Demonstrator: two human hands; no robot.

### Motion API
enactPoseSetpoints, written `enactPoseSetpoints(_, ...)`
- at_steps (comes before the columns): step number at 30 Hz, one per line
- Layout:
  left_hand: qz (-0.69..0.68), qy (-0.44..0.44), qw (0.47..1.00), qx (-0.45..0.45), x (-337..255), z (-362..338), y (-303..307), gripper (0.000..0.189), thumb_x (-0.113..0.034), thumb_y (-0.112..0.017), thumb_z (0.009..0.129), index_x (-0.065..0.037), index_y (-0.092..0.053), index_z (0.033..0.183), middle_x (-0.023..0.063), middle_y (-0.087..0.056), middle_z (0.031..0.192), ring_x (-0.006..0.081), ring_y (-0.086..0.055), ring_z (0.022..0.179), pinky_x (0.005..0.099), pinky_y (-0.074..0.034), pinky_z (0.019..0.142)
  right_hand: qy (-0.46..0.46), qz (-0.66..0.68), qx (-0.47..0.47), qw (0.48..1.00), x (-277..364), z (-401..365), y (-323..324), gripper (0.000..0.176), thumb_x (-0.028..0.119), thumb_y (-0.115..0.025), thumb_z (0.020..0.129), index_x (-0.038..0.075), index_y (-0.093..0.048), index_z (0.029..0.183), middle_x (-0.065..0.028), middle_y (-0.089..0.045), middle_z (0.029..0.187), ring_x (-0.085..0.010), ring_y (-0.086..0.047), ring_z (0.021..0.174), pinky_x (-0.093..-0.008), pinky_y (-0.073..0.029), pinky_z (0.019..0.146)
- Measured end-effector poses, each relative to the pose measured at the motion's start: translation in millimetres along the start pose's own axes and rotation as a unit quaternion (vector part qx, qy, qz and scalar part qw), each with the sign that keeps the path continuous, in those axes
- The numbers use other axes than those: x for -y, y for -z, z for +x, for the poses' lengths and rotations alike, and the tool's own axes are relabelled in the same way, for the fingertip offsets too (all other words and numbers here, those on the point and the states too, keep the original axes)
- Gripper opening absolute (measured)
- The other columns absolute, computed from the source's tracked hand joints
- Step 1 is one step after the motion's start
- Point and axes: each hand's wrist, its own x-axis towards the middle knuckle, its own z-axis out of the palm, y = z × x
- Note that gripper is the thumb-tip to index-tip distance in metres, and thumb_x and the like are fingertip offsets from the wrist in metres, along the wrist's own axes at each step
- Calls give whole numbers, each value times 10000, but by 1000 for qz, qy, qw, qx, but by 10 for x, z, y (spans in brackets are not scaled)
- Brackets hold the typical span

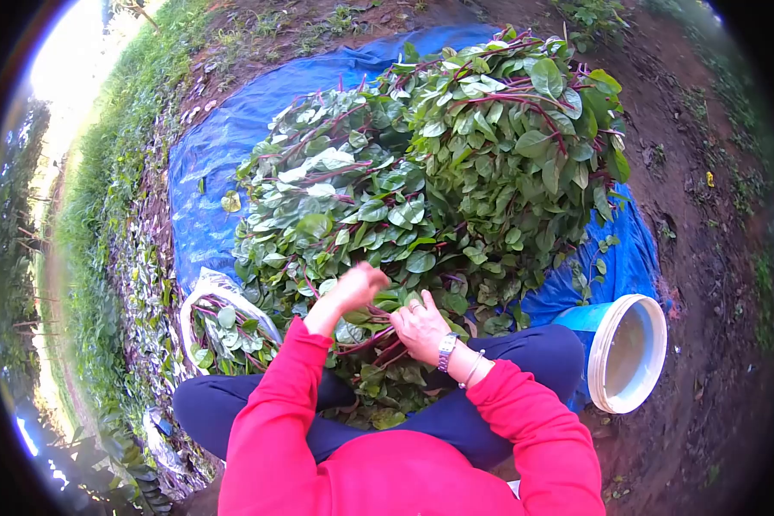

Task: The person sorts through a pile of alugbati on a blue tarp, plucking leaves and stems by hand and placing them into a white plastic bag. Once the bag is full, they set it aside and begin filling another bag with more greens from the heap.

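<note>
Leafy greens with red-purple stems, looking like Malabar spinach [490, 163], are heaped in front of me. My right hand [420, 330], with a watch and a bracelet at the wrist, is closed around a few of the red stems [365, 347] over my lap. Just left of it, my left hand [353, 291] is raised over the near edge of the heap, its fingers smeared by motion. A blurred single leaf [315, 225] shows above that hand. More leaves and stems [387, 396] lie between my crossed legs.
Under the heap spreads a blue tarp [202, 206] on bare soil. By my left knee is a clear plastic bag [208, 284] with leafy stems in it. A white-rimmed bucket [606, 361] with a blue side lies tilted by my right knee. Grass [120, 163] grows at the left.
</note>
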Motion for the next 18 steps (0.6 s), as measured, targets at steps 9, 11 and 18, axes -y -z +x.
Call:
enactPoseSetpoints(9, 270, 60, 956, -94, 258, -9, 275, 108, -145, -578, 729, -193, -646, 797, 35, -501, 1120, 239, -494, 1053, 379, -494, 738, 41, 3, -27, 999, 30, 11, 65, 368, 160, -643, 641, 54, -502, 965, -75, -557, 844, -255, -554, 891, -504, -341, 913)
enactPoseSetpoints(11, 226, -26, 948, -221, 180, 26, 541, 67, -95, -588, 711, -150, -605, 746, 29, -569, 1017, 229, -545, 980, 352, -503, 717, -13, 1, -21, 1000, 16, 3, 9, 376, 167, -658, 631, 59, -500, 955, -69, -554, 834, -249, -551, 878, -520, -337, 909)
enactPoseSetpoints(18, 242, 16, 825, -510, -470, -171, 1516, 100, -180, -503, 876, -101, -532, 930, 94, -486, 771, 279, -484, 728, 409, -384, 657, -33, -18, -45, 998, 54, -6, -8, 396, 211, -698, 589, 76, -497, 903, -62, -543, 804, -249, -546, 877, -550, -317, 915)
